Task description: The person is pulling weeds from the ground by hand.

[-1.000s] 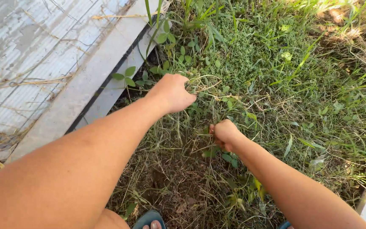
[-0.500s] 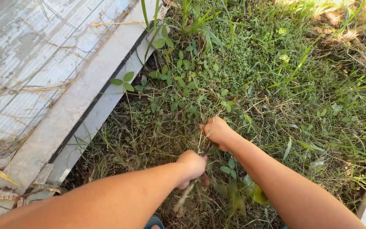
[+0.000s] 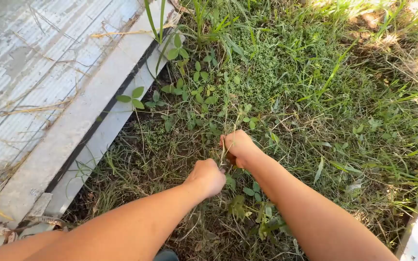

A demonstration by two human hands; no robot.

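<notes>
A wide patch of grass and weeds (image 3: pixel 306 96) is filling most of the view, with a weathered grey board wall (image 3: pixel 35 82) lying along its left edge. The person's left hand (image 3: pixel 208 177) is curling into a fist low in the weeds. Just beside it, the right hand (image 3: pixel 237 145) is closing around a thin weed stem (image 3: pixel 228 126) rising between the two hands.
</notes>
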